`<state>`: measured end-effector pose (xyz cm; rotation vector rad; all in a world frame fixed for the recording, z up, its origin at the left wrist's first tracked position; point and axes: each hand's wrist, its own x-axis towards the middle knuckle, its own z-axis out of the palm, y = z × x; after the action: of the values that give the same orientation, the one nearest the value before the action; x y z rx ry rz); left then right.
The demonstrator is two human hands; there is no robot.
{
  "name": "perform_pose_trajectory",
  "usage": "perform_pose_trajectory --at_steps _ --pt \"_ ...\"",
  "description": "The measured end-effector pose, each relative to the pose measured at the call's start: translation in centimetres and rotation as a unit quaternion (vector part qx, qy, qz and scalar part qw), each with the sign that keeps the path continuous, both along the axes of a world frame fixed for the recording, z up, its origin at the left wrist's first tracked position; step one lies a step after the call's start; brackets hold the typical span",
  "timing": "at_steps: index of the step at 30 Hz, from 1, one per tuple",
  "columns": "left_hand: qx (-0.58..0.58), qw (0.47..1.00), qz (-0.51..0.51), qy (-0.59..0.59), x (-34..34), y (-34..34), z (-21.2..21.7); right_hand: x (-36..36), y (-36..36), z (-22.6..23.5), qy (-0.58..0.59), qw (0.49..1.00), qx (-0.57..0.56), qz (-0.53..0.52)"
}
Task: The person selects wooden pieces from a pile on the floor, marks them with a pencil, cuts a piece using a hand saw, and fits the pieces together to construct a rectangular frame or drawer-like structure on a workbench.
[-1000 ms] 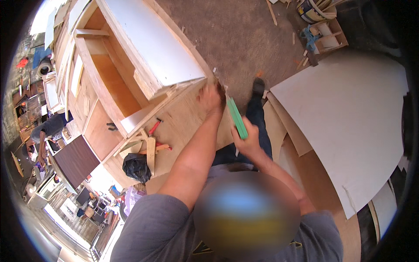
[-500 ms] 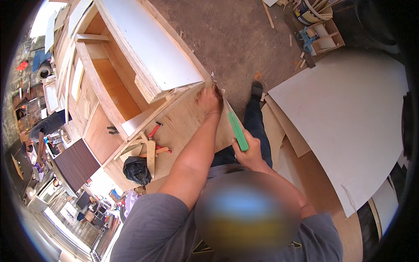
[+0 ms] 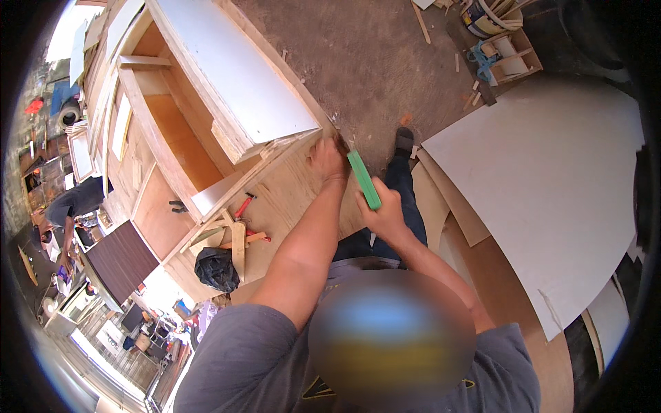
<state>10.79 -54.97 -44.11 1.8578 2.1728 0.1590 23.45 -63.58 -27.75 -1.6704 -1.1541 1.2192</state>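
In my right hand I grip a long green bar-shaped tool; its exact kind does not show. A small pale tip sticks out below that fist. The tool's far end points up and left, close to my left hand. Those left fingers are bent over the edge of the light plywood board, near its far right corner, and their tips are partly hidden. On the same board lie a red-handled tool, wood offcuts and a crumpled black plastic bag.
Beyond the board stands an open wooden cabinet frame with a white panel. Large white sheets lean at the right. A small wooden crate and a bucket stand far right. Another person bends at the far left.
My right hand and the green tool have moved up and left, toward my left hand. My left hand stays nearly where it was.
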Motion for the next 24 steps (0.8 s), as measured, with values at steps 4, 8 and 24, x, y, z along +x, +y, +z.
perform_pose_trajectory --at_steps 4,8,24 --pt "0.022 0.999 0.006 0.035 0.5 0.6 -0.2 0.5 -1.9 0.7 0.003 0.999 0.037 -0.013" --pt "0.010 0.999 0.036 0.019 -0.5 0.4 -2.6 -0.3 -0.8 -0.3 -0.018 0.999 0.034 0.008" --pt "0.085 0.995 0.024 0.039 0.9 0.5 0.7 3.6 -4.7 1.2 -0.008 0.999 -0.041 -0.014"
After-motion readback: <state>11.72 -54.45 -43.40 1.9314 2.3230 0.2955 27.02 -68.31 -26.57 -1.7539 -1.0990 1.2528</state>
